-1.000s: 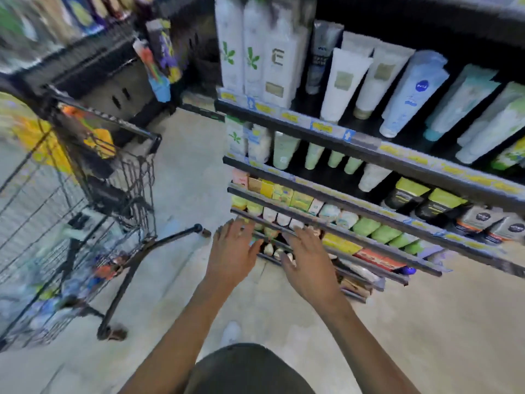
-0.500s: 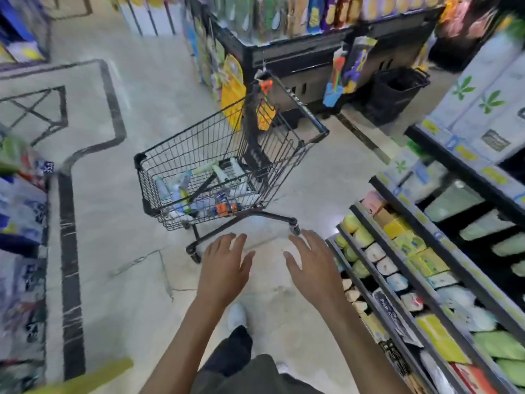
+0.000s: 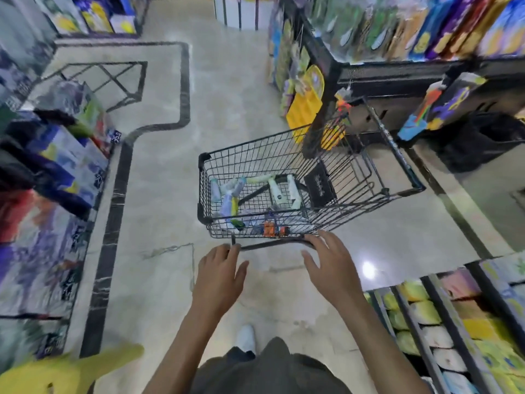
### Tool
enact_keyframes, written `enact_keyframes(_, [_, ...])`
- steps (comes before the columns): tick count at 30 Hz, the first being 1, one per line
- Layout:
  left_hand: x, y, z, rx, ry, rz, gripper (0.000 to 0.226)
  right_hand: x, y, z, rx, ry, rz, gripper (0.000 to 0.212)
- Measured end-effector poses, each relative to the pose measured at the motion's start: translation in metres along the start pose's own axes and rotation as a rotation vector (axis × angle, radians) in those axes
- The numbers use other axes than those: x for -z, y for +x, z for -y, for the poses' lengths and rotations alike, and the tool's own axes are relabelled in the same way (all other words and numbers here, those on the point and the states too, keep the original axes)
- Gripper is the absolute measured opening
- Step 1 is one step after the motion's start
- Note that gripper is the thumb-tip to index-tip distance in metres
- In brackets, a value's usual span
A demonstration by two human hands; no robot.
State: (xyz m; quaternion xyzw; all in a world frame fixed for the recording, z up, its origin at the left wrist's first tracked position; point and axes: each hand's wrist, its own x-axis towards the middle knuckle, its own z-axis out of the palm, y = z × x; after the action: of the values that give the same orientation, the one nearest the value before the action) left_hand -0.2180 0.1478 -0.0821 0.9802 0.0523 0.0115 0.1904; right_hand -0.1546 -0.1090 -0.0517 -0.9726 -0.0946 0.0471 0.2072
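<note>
A black wire shopping cart (image 3: 284, 155) stands on the tiled floor ahead of me, with several tubes and small packs lying in its basket. Its handle is on the far right side. My left hand (image 3: 220, 277) hovers palm down just short of the cart's near lower bar, fingers spread and holding nothing. My right hand (image 3: 332, 265) is also spread and holds nothing, its fingertips at the near edge of the cart frame.
Shelves of packaged goods (image 3: 443, 322) run along my right. A display rack with hanging items (image 3: 309, 95) stands behind the cart. Stacked packs (image 3: 56, 166) line the left. A black bin (image 3: 483, 140) sits at the right. Open aisle floor (image 3: 227, 81) stretches ahead.
My view swung left from the shelves to the cart. The cart now sits closer and more central, and both hands have come up to its near edge.
</note>
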Motion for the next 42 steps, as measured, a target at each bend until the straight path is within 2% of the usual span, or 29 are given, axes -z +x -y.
enact_keyframes(7, [-0.003,0.096,-0.004,-0.020,0.011,0.067,0.045,-0.008,0.046,-0.015,-0.075,0.023,0.067,0.045])
enact_keyframes(12, [-0.019,0.170,-0.017,-0.051,0.010,0.070,0.035,-0.010,0.093,-0.038,-0.123,0.055,0.075,0.042])
enact_keyframes(15, [-0.030,0.210,-0.025,-0.040,0.031,0.074,0.037,-0.010,0.140,-0.051,-0.141,0.087,0.099,0.043])
enact_keyframes(22, [-0.062,0.279,-0.034,0.079,-0.007,0.187,0.042,-0.006,0.279,-0.074,-0.072,0.111,0.221,0.043])
enact_keyframes(26, [-0.089,0.315,-0.027,0.209,-0.068,0.295,0.048,-0.026,0.357,-0.087,-0.050,0.088,0.312,0.044])
enact_keyframes(30, [-0.127,0.354,-0.010,0.296,-0.127,0.378,0.049,-0.065,0.414,-0.100,-0.109,0.110,0.430,0.045])
enact_keyframes(33, [-0.175,0.379,0.011,0.356,-0.138,0.504,0.051,-0.113,0.437,-0.121,-0.181,0.090,0.539,0.046])
enact_keyframes(39, [-0.284,0.414,0.051,0.436,-0.168,0.693,0.050,-0.226,0.454,-0.176,-0.273,0.003,0.740,0.048])
enact_keyframes(42, [-0.341,0.434,0.065,0.444,-0.208,0.716,0.052,-0.275,0.458,-0.204,-0.287,-0.046,0.771,0.051])
